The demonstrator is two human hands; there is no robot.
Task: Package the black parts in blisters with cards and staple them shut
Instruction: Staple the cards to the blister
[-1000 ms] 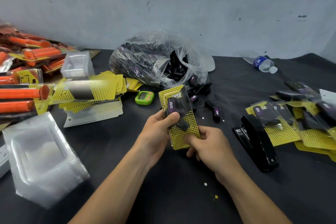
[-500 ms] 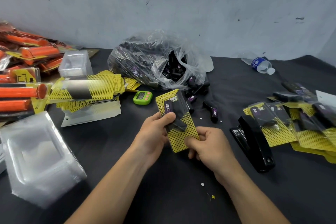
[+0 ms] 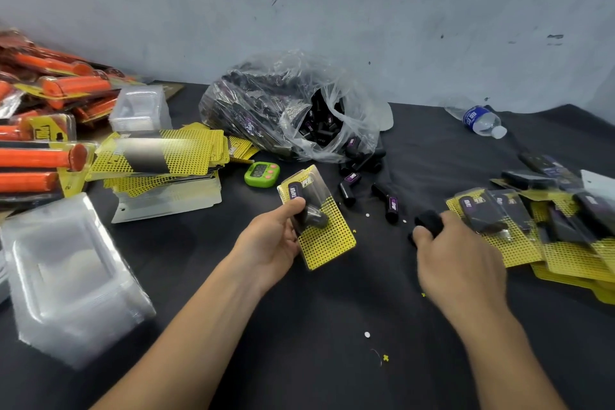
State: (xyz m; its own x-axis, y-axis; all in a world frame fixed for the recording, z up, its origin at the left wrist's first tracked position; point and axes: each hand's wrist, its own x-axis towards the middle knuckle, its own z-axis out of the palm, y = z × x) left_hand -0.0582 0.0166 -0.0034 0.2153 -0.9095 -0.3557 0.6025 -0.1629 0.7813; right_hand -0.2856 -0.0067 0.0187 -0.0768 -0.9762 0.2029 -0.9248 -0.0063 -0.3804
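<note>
My left hand (image 3: 274, 241) grips a blister pack (image 3: 327, 236) with a yellow dotted card and black parts inside, thumb across its front, held above the black table (image 3: 299, 359). To the right, my right hand (image 3: 456, 255) is curled over the black stapler (image 3: 429, 221), which it mostly hides. Loose black parts (image 3: 387, 200) lie between the pack and an open clear bag of black parts (image 3: 289, 110). Finished packs (image 3: 532, 226) are piled at the right.
A stack of yellow cards (image 3: 159, 156) and clear empty blisters (image 3: 70, 276) sit at the left, with orange-handled packs (image 3: 40, 156) behind. A green timer (image 3: 262, 173) lies by the bag. A water bottle (image 3: 479, 120) lies at the back right near the wall.
My right hand let go of the pack's lower edge and moved right onto the stapler. My left hand now holds the pack alone, a little lower and tilted.
</note>
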